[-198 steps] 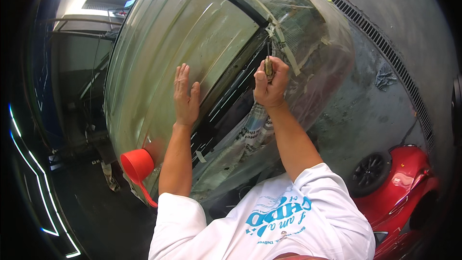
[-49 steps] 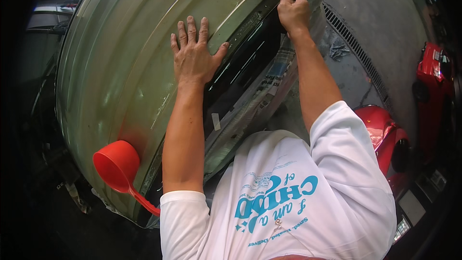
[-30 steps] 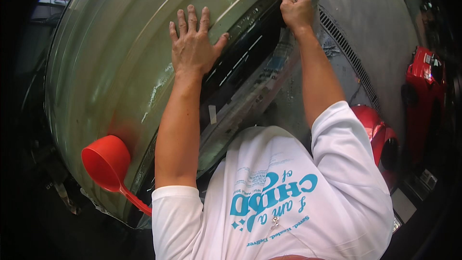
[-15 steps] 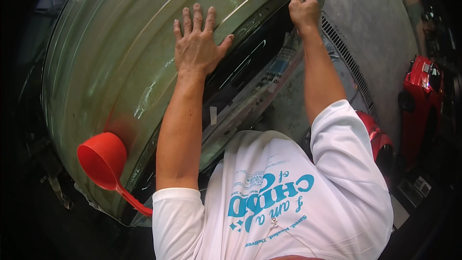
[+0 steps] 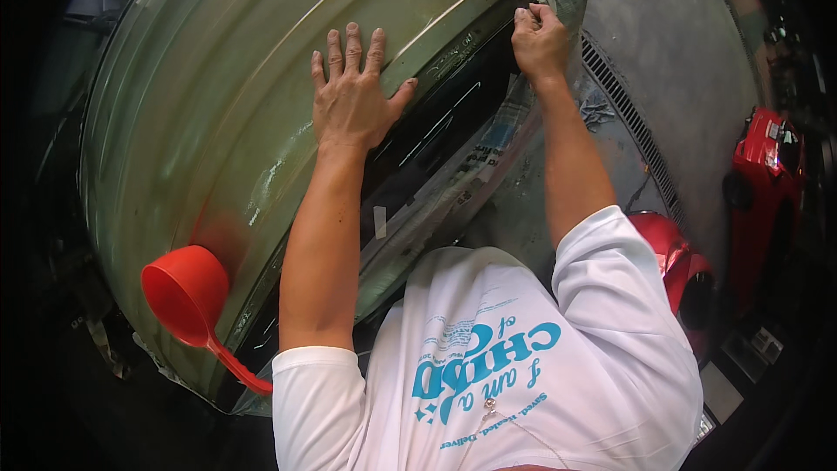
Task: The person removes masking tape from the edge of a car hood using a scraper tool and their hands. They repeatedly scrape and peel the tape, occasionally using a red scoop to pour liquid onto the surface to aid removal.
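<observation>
A ribbed olive-green vehicle roof (image 5: pixel 227 113), wet in places, fills the left and middle of the view. My left hand (image 5: pixel 353 105) lies flat on it, fingers spread, close to its dark side edge. At the far end of that edge, my right hand (image 5: pixel 539 39) pinches a small dark piece (image 5: pixel 522 2) between thumb and fingers. What kind of thing it is does not show clearly. A red plastic dipper (image 5: pixel 187 292) rests on the roof at the lower left, its handle pointing toward my left sleeve.
Clear plastic sheeting and taped newspaper (image 5: pixel 501 135) cover the vehicle's side below the roof edge. A slotted floor drain (image 5: pixel 632 113) crosses the grey floor (image 5: pixel 671 44) on the right. Beyond it is a red car (image 5: pixel 769 166); another red vehicle part (image 5: pixel 667 249) shows behind my right sleeve.
My right hand has come a little nearer and to the left along the roof edge, still pinching the dark piece. The left hand stays flat on the roof, shifted slightly nearer.
</observation>
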Demonstrator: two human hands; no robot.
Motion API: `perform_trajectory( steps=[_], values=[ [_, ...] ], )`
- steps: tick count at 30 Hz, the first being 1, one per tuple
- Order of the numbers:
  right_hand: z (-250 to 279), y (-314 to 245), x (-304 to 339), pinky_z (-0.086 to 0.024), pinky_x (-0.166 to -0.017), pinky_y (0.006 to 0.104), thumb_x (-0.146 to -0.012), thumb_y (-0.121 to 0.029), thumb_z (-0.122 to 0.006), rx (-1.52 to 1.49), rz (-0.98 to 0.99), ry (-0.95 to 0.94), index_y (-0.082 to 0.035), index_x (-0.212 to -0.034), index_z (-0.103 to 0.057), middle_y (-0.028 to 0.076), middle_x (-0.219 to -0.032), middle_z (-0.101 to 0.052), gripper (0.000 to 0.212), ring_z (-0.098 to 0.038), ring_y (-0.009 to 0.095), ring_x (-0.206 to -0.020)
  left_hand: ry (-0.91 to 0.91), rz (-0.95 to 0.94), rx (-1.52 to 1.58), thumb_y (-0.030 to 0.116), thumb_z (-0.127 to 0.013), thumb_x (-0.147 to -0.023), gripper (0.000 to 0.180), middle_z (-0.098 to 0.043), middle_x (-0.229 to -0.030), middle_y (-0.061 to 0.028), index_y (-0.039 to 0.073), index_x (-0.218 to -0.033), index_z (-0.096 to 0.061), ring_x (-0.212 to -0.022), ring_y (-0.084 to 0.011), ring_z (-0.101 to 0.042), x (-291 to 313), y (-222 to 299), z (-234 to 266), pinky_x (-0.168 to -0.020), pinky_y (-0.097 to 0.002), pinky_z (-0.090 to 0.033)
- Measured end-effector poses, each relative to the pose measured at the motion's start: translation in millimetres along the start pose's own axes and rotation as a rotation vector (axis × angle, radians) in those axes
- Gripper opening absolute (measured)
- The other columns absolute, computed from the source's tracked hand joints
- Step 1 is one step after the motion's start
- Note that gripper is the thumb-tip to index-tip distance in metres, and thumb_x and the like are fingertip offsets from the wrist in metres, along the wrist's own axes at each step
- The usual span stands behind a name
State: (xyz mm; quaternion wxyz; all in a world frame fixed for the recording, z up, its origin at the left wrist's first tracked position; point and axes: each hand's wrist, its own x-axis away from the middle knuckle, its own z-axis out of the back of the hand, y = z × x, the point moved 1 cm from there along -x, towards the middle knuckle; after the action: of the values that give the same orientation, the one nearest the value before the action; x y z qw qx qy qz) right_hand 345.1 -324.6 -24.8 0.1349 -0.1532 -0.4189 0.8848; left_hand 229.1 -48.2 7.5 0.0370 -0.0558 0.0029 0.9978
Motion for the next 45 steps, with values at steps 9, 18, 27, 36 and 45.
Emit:
perform_trajectory(
  steps=[9,18,27,36,45],
  values=[
    [13,-6,-10,-0.058,-0.097,0.0473,-0.098,-0.03,-0.069,-0.017,-0.039,0.008,-0.001,-0.123,-0.074,0.026,-0.112,-0.078,0.039,-0.075,0.043,-0.11,0.031,-0.008,-0.015,0.069,-0.064,-0.094,0.089,-0.035,-0.176,-0.0121,0.021,-0.167,-0.044,-0.164,-0.0323,-0.027,-8,6,-2,-0.133,-0.0533,-0.018],
    [0,27,40,-0.057,-0.074,0.0354,-0.107,-0.022,-0.065,-0.915,0.056,0.156,0.001,-0.131,-0.061,0.011,-0.093,-0.068,0.034,-0.069,0.021,-0.08,0.044,-0.039,-0.065,0.054,-0.074,-0.095,0.084,-0.038,-0.174,-0.0123,0.019,-0.165,-0.046,-0.163,-0.0311,-0.029,-8,1,-4,-0.133,-0.0494,-0.021],
    [-10,30,57,-0.062,-0.086,0.0419,-0.104,-0.017,-0.066,-0.897,0.42,0.177,0.005,-0.135,-0.06,0.026,-0.117,-0.073,0.039,-0.076,0.039,-0.099,-0.073,0.042,-0.126,0.066,-0.074,-0.089,0.092,-0.038,-0.173,-0.0125,0.016,-0.163,-0.049,-0.164,-0.0338,-0.025,-80,62,-7,-0.131,-0.0641,-0.016],
    [-5,36,48,-0.062,-0.083,0.0391,-0.099,-0.008,-0.068,-0.993,0.438,0.178,0.011,-0.134,-0.058,0.027,-0.122,-0.072,0.041,-0.074,0.035,-0.094,0.09,-0.068,-0.14,0.069,-0.076,-0.087,0.089,-0.034,-0.175,-0.0104,0.017,-0.157,-0.057,-0.166,-0.0319,-0.021,-175,131,-38,-0.123,-0.0831,-0.004],
    [-6,38,48,-0.061,-0.08,0.0365,-0.1,-0.01,-0.068,-0.981,0.413,0.162,0.011,-0.134,-0.058,0.027,-0.122,-0.072,0.042,-0.074,0.033,-0.094,0.186,-0.06,-0.162,0.073,-0.08,-0.08,0.096,-0.035,-0.175,-0.0089,0.017,-0.155,-0.059,-0.165,-0.0306,-0.025,-217,157,-53,-0.123,-0.083,-0.006]
  ],
)
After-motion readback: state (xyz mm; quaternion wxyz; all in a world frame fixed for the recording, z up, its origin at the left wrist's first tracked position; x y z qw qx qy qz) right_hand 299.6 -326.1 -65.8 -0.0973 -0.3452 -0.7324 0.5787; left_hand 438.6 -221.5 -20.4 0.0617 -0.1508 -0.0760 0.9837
